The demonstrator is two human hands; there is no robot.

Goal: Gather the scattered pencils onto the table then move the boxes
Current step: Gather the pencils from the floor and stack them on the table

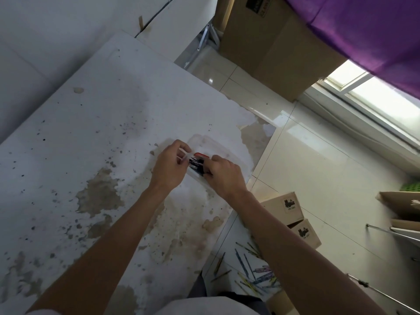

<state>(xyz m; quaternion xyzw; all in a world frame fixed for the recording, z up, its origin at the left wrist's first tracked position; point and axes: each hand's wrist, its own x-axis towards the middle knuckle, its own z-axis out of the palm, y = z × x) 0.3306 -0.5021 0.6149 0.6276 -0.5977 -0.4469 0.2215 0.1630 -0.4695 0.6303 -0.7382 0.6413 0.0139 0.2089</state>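
So the worn white table (91, 133) with its brown chipped patches fills the whole left and middle of the frame, and most of that surface is bare. Its right edge runs diagonally from upper centre down to bottom centre, and past it there's glossy cream floor tile (318, 155) with a fair bit of free space.

Both forearms reach up from the bottom of the frame and meet close to that right edge. The left hand (169, 165) has its fingers curled, pinching what looks like the flap or rim of a clear plastic case (218, 151) lying flat on the table. The right hand (223, 175) sits just beside it, clenched round a bundle of dark pencils (196, 163) at the case's near end; can't tell if they're fully inside.

Lower right of centre, more coloured pencils (254, 273) lie scattered on the floor just off the table edge. Right next to them, two small cardboard boxes (293, 214) with black labels sit touching each other. A big brown carton (272, 48) stands at top centre, under a purple curtain (363, 32).
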